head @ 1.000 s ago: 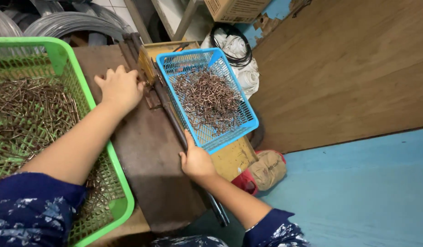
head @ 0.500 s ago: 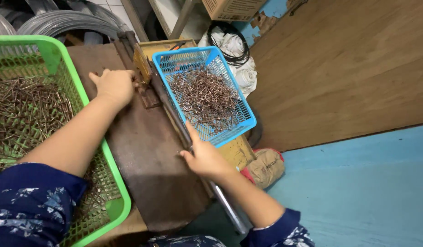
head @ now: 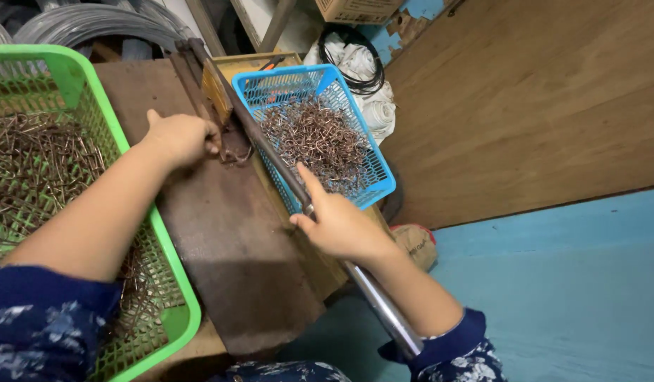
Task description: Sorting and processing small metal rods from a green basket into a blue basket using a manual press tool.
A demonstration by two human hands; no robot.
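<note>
Lever ran diagonally through frame centre, from the bench pivot down to lower right. Right hand had slid further down it than a second before, fingers wrapped round, index stretched along the bar. Left hand stayed upper left, fingers curled, pinching wire pieces at the jig. Blue basket of bent pieces sat beside; green basket at left. Looked like another press stroke.

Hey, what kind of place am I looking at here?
Probably a small metal workshop. A worn brown metal plate carries a long steel lever bar under the right hand, the left hand sits at its jig, and a blue plastic basket and a green plastic basket hold small bent wire pieces.
</note>
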